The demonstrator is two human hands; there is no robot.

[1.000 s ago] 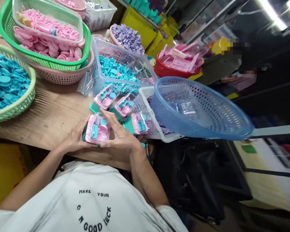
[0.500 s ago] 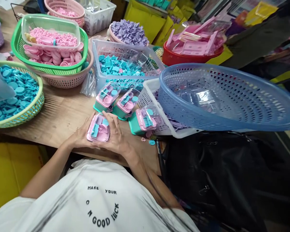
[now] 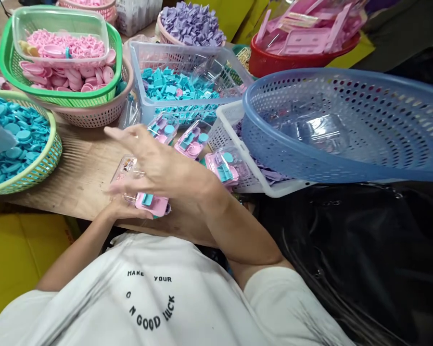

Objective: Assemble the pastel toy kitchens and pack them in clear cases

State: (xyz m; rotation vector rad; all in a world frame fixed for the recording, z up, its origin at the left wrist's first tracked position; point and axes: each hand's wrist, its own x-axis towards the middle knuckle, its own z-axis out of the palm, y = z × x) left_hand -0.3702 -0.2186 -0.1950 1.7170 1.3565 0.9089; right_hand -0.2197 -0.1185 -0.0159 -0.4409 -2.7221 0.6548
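Note:
My left hand [image 3: 124, 207] holds a small pink and teal toy case [image 3: 154, 204] close to the table's front edge. Its clear lid [image 3: 124, 166] stands swung open toward the left. Across and above the case reaches my right hand [image 3: 157, 163], blurred by motion, its fingers spread with nothing seen in them. It covers part of the case and lid. Beyond the hand are three similar toy cases under clear covers: one at the back [image 3: 163, 129], a middle one [image 3: 192, 143] and one on the right [image 3: 222, 169].
Teal discs fill a yellow-green basket [image 3: 54, 158] at left. Pink parts sit in a green basket [image 3: 7, 57]. A clear bin [image 3: 139, 98] holds teal pieces. At right, a blue oval basket [image 3: 274, 158] rests over a white basket [image 3: 234, 154]. A red basin [image 3: 274, 65] stands behind.
My right hand has let go of the toy case and moved up and left across it. The clear lid now stands open. The view has shifted slightly.

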